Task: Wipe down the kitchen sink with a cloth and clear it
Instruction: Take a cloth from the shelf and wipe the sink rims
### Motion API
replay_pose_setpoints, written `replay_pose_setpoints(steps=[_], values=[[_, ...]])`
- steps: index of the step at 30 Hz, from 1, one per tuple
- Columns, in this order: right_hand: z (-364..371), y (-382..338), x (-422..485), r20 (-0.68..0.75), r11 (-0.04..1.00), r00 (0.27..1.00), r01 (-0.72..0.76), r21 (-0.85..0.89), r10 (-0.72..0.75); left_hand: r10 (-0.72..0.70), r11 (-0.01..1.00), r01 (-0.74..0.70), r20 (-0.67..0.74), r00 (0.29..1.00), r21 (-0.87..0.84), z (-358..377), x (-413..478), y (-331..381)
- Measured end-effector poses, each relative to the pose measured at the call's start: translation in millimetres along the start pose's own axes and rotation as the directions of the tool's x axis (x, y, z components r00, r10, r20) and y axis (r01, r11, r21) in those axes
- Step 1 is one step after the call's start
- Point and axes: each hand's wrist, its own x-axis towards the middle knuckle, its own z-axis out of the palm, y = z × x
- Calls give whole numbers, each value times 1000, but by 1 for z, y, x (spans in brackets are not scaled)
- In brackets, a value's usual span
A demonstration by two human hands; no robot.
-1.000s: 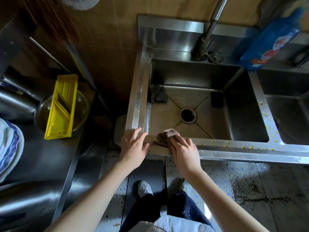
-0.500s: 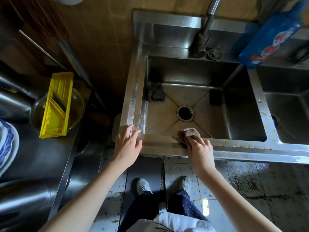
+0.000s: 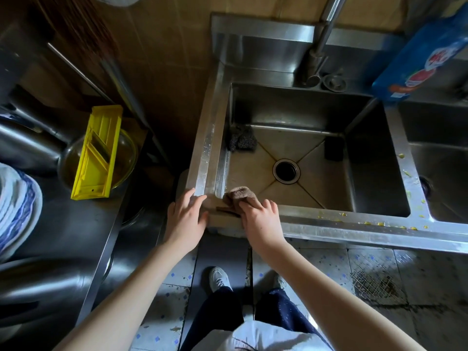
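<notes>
The steel sink (image 3: 374, 231) has a brownish basin floor with a round drain (image 3: 286, 171). My right hand (image 3: 260, 220) grips a bunched brown cloth (image 3: 239, 195) and presses it on the front rim by the front-left corner. My left hand (image 3: 187, 216) rests flat on that corner, fingers straight, just left of the cloth. A dark steel scourer (image 3: 240, 140) lies in the basin's back-left corner and a black sponge (image 3: 334, 148) at the back right. Yellow food crumbs (image 3: 379, 223) dot the front rim and the divider.
A faucet (image 3: 316, 62) and a drain plug (image 3: 334, 82) stand behind the basin, with a blue bottle (image 3: 425, 54) at the right. A second basin (image 3: 440, 160) lies to the right. On the left counter, a yellow slicer (image 3: 97, 153) lies across a glass bowl (image 3: 128, 158).
My right hand slid the cloth right along the front rim, then back left to the corner beside my left hand. My left hand stayed on the corner.
</notes>
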Motion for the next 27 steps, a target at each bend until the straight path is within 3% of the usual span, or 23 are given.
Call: replay_pose_setpoints(steps=[9,16,22,27], values=[[-22,96,-41,-29,974,974,-225,23,225,57,998,-57,52,997,-6,26,4,36],[-41,173,-76,-96,880,874,-471,63,476,161,986,-166,151,975,20,53,10,75],[-36,165,-74,-155,905,893,-408,121,423,217,967,-237,183,959,95,64,13,97],[-26,130,-63,-102,946,945,-296,132,310,244,956,-268,183,952,121,69,14,107]])
